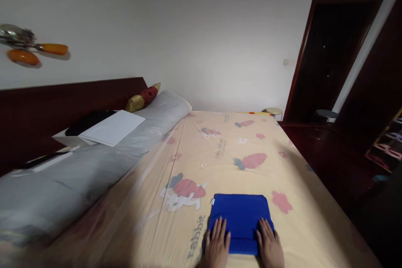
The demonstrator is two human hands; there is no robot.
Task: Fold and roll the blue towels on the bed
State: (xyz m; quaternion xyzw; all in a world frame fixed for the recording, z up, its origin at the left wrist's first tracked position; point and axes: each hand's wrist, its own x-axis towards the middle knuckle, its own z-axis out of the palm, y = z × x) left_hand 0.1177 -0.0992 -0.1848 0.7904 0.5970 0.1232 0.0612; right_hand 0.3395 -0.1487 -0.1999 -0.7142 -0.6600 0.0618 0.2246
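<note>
A folded blue cloth (240,215) lies flat on the yellow bed sheet (226,150) printed with rabbits and carrots, near the bed's near edge. My left hand (217,245) rests palm down on the cloth's near left corner, fingers spread. My right hand (270,245) rests palm down on its near right corner in the same way. Neither hand grips anything.
A long grey bolster (94,163) runs along the dark wooden headboard (63,100) at the left, with a white sheet (113,127) and a red and gold cushion (143,98) on it. Dark wooden furniture (339,155), two stools and a dark doorway (333,58) stand at the right.
</note>
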